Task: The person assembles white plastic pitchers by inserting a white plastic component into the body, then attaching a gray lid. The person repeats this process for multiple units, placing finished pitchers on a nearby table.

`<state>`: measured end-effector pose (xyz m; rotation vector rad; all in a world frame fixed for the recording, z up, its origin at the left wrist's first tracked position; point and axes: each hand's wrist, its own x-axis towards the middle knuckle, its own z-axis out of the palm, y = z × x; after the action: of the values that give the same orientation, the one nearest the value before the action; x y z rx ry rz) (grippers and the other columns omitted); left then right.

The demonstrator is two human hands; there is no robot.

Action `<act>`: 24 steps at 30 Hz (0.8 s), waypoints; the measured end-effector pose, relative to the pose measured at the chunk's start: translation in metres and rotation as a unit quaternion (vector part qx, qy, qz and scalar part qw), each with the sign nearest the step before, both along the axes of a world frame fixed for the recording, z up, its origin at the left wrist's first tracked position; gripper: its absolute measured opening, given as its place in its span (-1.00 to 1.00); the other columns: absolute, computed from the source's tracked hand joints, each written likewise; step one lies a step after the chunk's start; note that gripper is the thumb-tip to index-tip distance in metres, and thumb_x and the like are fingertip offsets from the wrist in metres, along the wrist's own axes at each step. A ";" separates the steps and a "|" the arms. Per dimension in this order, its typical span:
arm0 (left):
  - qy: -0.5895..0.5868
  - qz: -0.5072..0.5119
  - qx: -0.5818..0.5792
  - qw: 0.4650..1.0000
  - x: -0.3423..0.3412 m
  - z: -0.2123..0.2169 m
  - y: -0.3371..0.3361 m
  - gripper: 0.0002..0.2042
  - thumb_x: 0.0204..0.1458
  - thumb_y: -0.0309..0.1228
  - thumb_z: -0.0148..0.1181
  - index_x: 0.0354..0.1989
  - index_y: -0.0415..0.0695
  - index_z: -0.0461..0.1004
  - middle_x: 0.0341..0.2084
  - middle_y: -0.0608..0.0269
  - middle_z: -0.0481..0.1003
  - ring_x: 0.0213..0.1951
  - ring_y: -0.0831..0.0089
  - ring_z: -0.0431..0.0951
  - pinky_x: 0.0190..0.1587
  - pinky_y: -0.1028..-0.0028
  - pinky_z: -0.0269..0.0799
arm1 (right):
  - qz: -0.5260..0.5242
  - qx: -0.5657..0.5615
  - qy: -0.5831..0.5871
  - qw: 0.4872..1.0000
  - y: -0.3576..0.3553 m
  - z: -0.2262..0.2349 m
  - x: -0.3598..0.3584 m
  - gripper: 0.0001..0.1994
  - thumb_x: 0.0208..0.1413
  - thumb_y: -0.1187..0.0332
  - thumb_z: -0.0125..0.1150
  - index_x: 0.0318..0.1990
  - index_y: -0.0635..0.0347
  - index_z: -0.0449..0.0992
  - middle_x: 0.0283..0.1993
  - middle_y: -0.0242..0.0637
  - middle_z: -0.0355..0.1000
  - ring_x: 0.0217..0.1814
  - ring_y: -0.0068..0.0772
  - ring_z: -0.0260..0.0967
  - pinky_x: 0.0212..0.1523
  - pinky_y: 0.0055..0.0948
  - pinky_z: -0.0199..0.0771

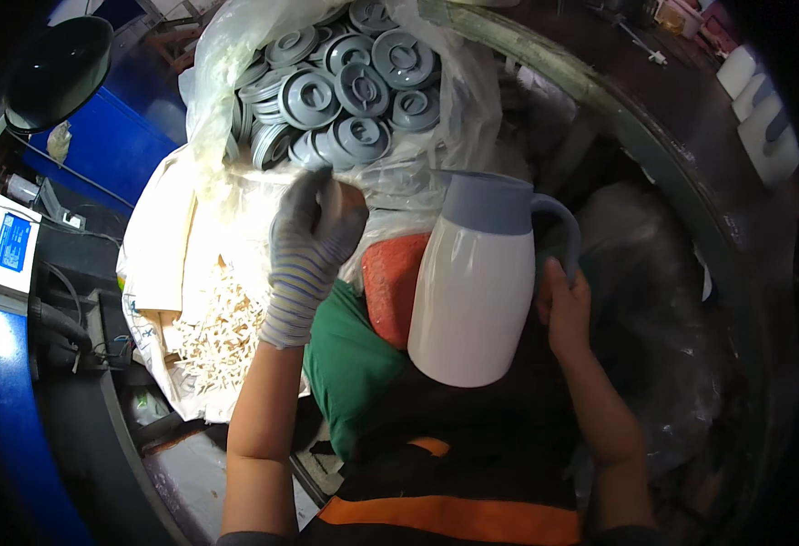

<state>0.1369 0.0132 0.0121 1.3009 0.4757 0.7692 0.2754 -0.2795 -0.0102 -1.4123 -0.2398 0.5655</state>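
Note:
A white jug (472, 305) with a grey collar and a grey handle stands nearly upright in front of my body. My right hand (567, 305), bare, is closed on the lower end of the handle. To the left of the jug, my left hand (313, 227) is raised in a striped grey glove, its fingers curled together. Something brownish shows at its fingertips, too unclear to name. A red block-like pad (390, 287) lies behind the jug, partly hidden by it, against green cloth (349, 364) over my lap.
Ahead, a clear plastic bag (472, 109) holds many grey round lids (363, 88). An open white sack (222, 337) at the left contains small pale pieces. A black lamp shade (58, 73) hangs far left, near a blue cabinet (126, 136). More white jugs (768, 136) stand far right.

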 end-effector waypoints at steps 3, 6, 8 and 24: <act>0.215 -0.002 0.353 0.911 0.009 -0.090 -0.008 -0.61 -0.17 -0.31 0.30 -0.12 -0.13 0.47 -0.25 0.11 0.48 -0.22 0.19 0.50 -0.12 0.36 0.45 | -0.003 -0.021 -0.024 0.999 -0.005 0.020 0.000 -0.75 0.18 0.16 0.14 -0.32 0.16 0.34 -0.66 -0.55 0.18 -0.72 -0.76 0.04 -0.73 -0.67 0.00; 0.340 -0.046 0.466 0.815 0.001 -0.102 -0.043 -0.66 -0.08 -0.33 0.22 -0.09 -0.12 0.47 -0.17 0.08 0.48 -0.14 0.15 0.49 -0.07 0.32 0.40 | 0.021 -0.019 -0.028 0.999 0.006 0.025 -0.007 -0.71 0.15 0.13 0.17 -0.31 0.16 0.34 -0.66 -0.56 0.16 -0.72 -0.75 0.05 -0.72 -0.67 0.02; 0.184 0.045 0.154 0.970 -0.005 -0.068 -0.041 -0.70 -0.03 -0.37 0.19 -0.09 -0.15 0.47 -0.15 0.11 0.48 -0.04 0.25 0.45 0.00 0.34 0.35 | 0.054 -0.041 -0.018 0.998 0.014 0.025 -0.005 -0.71 0.12 0.13 0.19 -0.32 0.16 0.35 -0.64 -0.54 0.20 -0.70 -0.75 0.07 -0.70 -0.67 0.05; -0.014 0.179 -0.301 0.937 -0.230 0.001 0.007 -0.48 -0.01 -0.13 0.24 -0.01 -0.31 0.38 -0.23 0.04 0.53 -0.25 0.27 0.57 -0.15 0.34 0.51 | 0.346 -0.182 -0.485 0.782 0.300 -0.058 -0.050 -0.48 -0.04 0.15 0.28 0.06 0.12 0.30 0.05 -0.05 0.35 -0.13 -0.13 0.44 -0.17 -0.27 0.43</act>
<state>-0.0929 0.0204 0.0126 0.6339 0.8637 0.8506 0.2251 0.0208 -0.0683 -1.8985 -1.6091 0.4211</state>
